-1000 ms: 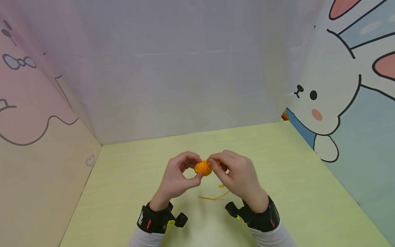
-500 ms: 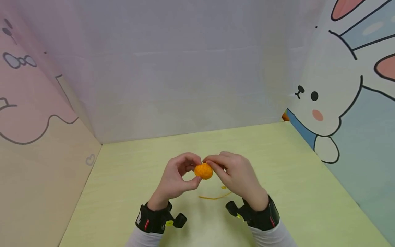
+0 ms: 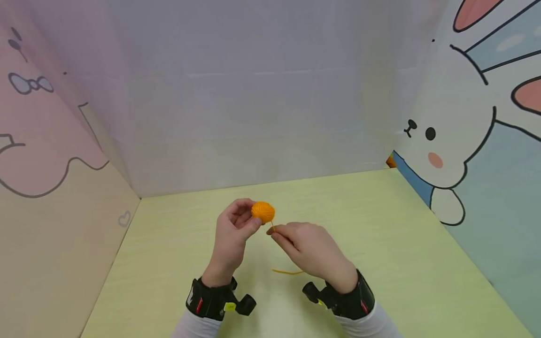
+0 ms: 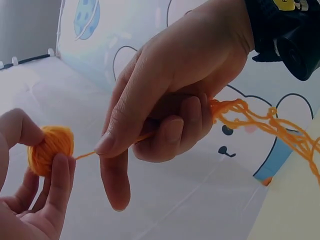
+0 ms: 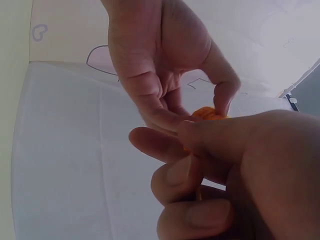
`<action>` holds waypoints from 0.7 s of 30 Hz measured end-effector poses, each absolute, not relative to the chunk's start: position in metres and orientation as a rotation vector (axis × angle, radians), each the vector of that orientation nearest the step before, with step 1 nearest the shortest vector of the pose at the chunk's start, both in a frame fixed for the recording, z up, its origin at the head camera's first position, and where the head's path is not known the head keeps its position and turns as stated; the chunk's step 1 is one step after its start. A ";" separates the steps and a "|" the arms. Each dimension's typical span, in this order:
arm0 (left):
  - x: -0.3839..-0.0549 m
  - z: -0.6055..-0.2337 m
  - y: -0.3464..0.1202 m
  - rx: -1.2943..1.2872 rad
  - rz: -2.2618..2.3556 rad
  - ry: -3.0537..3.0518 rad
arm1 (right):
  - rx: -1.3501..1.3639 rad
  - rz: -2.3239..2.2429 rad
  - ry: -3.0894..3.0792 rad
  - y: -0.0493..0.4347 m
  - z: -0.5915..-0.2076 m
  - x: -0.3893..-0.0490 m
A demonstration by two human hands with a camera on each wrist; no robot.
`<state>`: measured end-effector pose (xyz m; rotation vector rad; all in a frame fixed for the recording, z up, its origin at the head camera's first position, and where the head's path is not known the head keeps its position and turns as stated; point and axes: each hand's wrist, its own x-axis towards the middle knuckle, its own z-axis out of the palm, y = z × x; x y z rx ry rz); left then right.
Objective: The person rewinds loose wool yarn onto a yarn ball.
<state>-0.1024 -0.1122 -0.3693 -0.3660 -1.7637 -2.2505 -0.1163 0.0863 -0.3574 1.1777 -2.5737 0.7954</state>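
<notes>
A small orange ball of yarn [image 3: 263, 212] is pinched between the thumb and fingers of my left hand [image 3: 230, 239], held above the table. From the ball a short taut strand [image 4: 86, 155] runs to my right hand [image 3: 314, 249], which pinches it between thumb and index finger. In the left wrist view, the right hand's other fingers curl round more yarn, and a loose tangled bundle of orange yarn [image 4: 272, 125] trails out behind them. The right wrist view shows the ball mostly hidden behind both hands' fingers.
A loose yarn end [image 3: 289, 272] shows above the pale yellow-green tabletop [image 3: 181, 225], below the hands. White cloth [image 3: 253, 94] closes off the back, and printed cartoon panels stand at both sides. Each wrist wears a black strap with a small camera.
My left hand has lifted the yarn ball up and to the left. The right hand has moved down and slightly left, away from the ball, drawing the strand taut between them.
</notes>
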 end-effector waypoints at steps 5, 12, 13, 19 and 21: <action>-0.109 -0.371 -0.113 -0.173 -2.201 -1.701 | 1.291 0.775 -2.572 0.084 -0.355 -0.110; -0.116 -0.376 -0.113 -0.140 -2.001 -1.771 | 1.345 0.785 -2.487 0.085 -0.351 -0.105; -0.117 -0.376 -0.113 -0.146 -1.976 -1.783 | 1.354 0.784 -2.473 0.086 -0.351 -0.104; -0.118 -0.380 -0.112 -0.228 -1.765 -1.954 | 1.356 0.863 -2.323 0.092 -0.347 -0.105; -0.117 -0.378 -0.111 -0.277 -1.678 -2.035 | 1.319 0.912 -2.261 0.096 -0.346 -0.107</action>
